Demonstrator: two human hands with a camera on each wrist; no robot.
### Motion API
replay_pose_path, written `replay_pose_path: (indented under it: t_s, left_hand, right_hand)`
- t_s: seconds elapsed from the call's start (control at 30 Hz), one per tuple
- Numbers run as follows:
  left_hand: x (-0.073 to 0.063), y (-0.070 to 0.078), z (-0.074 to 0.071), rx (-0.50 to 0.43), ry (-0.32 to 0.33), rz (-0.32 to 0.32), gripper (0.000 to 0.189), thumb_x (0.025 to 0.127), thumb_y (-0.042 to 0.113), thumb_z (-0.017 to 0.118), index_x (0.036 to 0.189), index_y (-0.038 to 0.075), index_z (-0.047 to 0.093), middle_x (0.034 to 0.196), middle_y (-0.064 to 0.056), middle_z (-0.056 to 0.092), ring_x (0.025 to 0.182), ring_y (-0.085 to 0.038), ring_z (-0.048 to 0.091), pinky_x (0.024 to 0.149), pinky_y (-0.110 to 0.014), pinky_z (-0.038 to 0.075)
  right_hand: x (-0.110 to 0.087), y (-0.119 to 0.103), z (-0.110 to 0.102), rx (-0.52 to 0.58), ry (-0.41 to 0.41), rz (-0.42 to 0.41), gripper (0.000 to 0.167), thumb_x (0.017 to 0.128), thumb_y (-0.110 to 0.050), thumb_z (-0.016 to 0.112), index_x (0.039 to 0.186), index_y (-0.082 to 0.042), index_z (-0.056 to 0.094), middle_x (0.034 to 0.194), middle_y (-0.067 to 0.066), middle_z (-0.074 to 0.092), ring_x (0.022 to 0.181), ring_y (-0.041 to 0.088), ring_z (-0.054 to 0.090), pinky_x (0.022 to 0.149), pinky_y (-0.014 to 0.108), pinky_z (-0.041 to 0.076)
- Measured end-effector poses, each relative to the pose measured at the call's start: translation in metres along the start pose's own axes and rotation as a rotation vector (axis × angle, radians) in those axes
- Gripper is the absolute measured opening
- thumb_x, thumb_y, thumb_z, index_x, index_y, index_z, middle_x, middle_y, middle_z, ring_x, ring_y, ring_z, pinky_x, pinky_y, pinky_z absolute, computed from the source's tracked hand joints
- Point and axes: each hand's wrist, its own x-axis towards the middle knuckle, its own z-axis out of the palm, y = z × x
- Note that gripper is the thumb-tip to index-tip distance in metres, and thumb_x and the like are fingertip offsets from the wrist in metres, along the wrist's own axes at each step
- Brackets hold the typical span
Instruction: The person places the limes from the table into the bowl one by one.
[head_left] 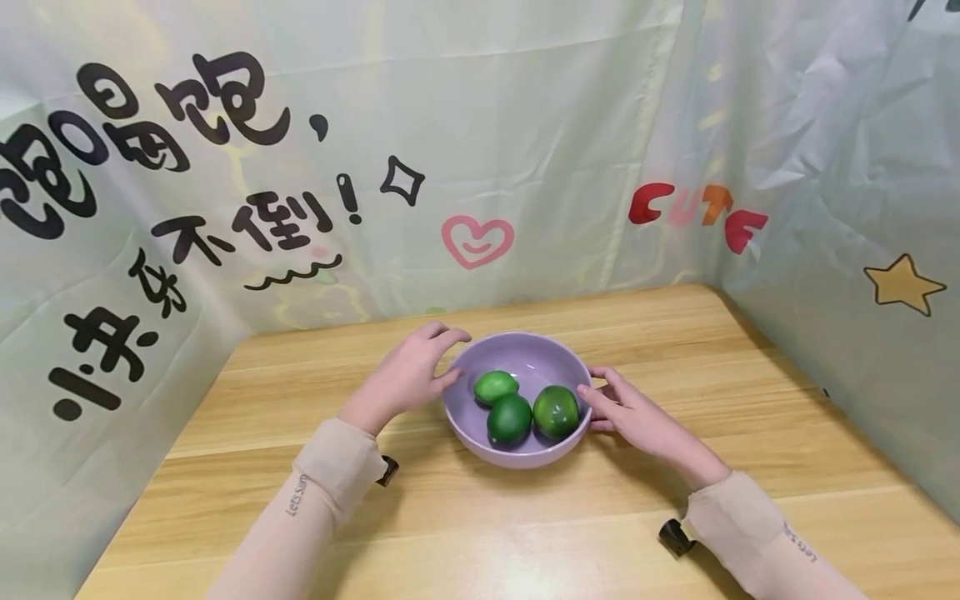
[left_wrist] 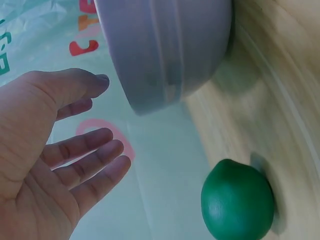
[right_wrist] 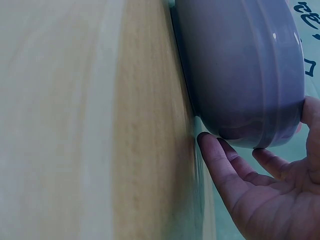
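Observation:
A round lilac bowl stands on the wooden table, holding a small bright-green lime, a dark-green lime and a larger, glossy green citrus fruit. My right hand holds the bowl's right side, thumb at the rim and fingers against the outer wall. At the opposite side, my left hand has its fingers spread and loosely bent. Its thumb overlaps the rim in the head view, while the left wrist view shows a gap between fingers and bowl. Another dark-green lime lies on the table there.
Printed fabric walls enclose the table at the back and both sides. Black wrist-camera mounts stick out from the beige sleeves.

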Motion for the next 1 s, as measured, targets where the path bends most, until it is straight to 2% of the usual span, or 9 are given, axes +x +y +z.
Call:
replay_pose_path:
  t_s: [0.23, 0.57, 0.7, 1.0]
  left_hand:
    - [-0.009, -0.013, -0.002, 0.017, 0.024, -0.027, 0.045, 0.096, 0.016, 0.080, 0.138, 0.011, 0.067, 0.126, -0.015, 0.069, 0.106, -0.030, 0.071, 0.092, -0.047, 0.062]
    - [-0.023, -0.032, -0.001, 0.011, 0.012, -0.099, 0.047, 0.096, 0.019, 0.080, 0.141, 0.013, 0.065, 0.124, -0.013, 0.068, 0.102, -0.030, 0.070, 0.088, -0.049, 0.061]
    - [-0.028, -0.038, 0.001, 0.008, 0.005, -0.128, 0.047, 0.096, 0.019, 0.080, 0.141, 0.013, 0.065, 0.122, -0.012, 0.068, 0.103, -0.030, 0.069, 0.091, -0.051, 0.061]
    - [-0.038, -0.049, 0.005, 0.017, -0.042, -0.192, 0.049, 0.096, 0.022, 0.082, 0.141, 0.013, 0.065, 0.130, -0.018, 0.068, 0.114, -0.037, 0.070, 0.099, -0.056, 0.059]
  right_hand:
    - [-0.001, 0.000, 0.001, 0.003, -0.005, -0.003, 0.060, 0.115, -0.031, 0.051, 0.159, 0.004, 0.031, 0.139, 0.036, 0.058, 0.114, 0.029, 0.073, 0.097, 0.038, 0.064]
    - [-0.002, -0.002, 0.001, -0.013, -0.006, 0.004, 0.063, 0.115, -0.032, 0.051, 0.161, 0.005, 0.029, 0.141, 0.037, 0.057, 0.115, 0.031, 0.074, 0.097, 0.038, 0.063]
    - [-0.002, -0.002, 0.001, -0.009, -0.007, 0.003, 0.062, 0.115, -0.032, 0.051, 0.161, 0.005, 0.028, 0.142, 0.037, 0.057, 0.115, 0.031, 0.074, 0.098, 0.038, 0.063]
    - [-0.002, -0.002, 0.000, -0.016, 0.000, 0.011, 0.064, 0.115, -0.034, 0.051, 0.162, 0.004, 0.028, 0.143, 0.037, 0.056, 0.115, 0.031, 0.074, 0.098, 0.038, 0.063]
